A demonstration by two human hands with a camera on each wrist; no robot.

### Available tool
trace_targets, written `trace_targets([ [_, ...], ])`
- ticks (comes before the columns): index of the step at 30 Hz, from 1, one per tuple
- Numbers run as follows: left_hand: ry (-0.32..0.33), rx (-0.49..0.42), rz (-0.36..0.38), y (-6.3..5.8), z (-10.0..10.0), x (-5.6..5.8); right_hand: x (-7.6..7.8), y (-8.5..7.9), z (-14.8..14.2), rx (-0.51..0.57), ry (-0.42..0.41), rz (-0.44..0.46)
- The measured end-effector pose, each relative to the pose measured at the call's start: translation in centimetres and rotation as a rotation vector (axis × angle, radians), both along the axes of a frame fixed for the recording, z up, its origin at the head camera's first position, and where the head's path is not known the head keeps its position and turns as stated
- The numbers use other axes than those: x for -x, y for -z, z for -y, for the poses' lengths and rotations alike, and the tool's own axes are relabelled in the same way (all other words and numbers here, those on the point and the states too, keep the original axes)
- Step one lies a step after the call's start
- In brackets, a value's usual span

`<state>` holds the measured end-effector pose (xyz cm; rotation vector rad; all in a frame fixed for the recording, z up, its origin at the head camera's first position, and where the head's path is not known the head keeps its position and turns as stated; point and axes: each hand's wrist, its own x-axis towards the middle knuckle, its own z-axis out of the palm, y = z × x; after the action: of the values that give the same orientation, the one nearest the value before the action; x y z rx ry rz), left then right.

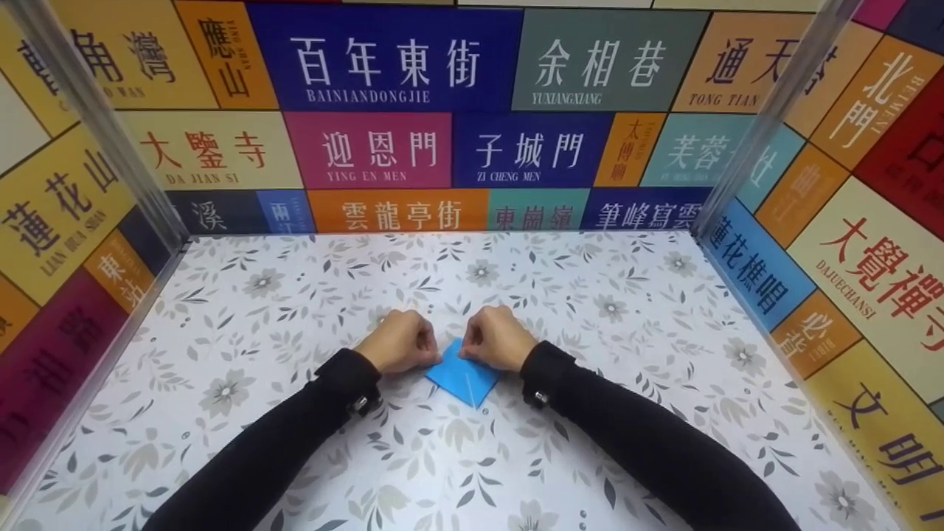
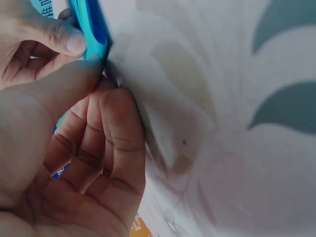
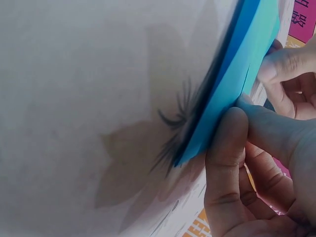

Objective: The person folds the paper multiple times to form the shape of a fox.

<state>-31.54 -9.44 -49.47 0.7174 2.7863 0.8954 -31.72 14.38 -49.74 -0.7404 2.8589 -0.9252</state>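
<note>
A small piece of folded blue paper point(image 1: 464, 378) lies on the patterned tabletop between both hands, shaped like a diamond with a crease line down its near half. My left hand point(image 1: 403, 341) pinches its left corner between thumb and forefinger. On the upper right edge, my right hand point(image 1: 498, 338) pinches the paper with thumb and forefinger. In the left wrist view the blue paper point(image 2: 89, 27) shows several layers at its edge, near the left thumb tip. The right wrist view shows the folded paper point(image 3: 232, 84) slanting up, with a seam beside the right thumb.
White tabletop point(image 1: 295, 457) with grey flowers and leaves spreads all round the hands. Colourful panels with Chinese lettering point(image 1: 383, 59) stand at the back and both sides, with clear upright strips point(image 1: 103, 118) at the corners. Black sleeves point(image 1: 273, 435) cover both forearms.
</note>
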Motion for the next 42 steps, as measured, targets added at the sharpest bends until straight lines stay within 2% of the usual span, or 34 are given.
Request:
trace_targets([
  [6, 0.032, -0.018, -0.005, -0.3, 0.7, -0.7, 0.0, -0.1, -0.1, 0.016, -0.023, -0.031],
  [12, 0.024, -0.027, 0.030, -0.1, 1.5, -1.2, -0.1, -0.1, 0.0, 0.012, -0.014, -0.029],
  [20, 0.024, -0.033, 0.043, 0.1, 2.4, -1.6, -0.1, 0.0, 0.0, 0.000, -0.007, -0.017],
  [34, -0.004, -0.056, 0.026, 0.4, 2.7, -2.0, 0.0, -0.1, 0.0, 0.010, -0.012, -0.025],
  [42, -0.007, -0.048, 0.061, 0.4, 2.5, -2.1, -0.2, 0.3, 0.1, 0.013, 0.000, -0.025],
])
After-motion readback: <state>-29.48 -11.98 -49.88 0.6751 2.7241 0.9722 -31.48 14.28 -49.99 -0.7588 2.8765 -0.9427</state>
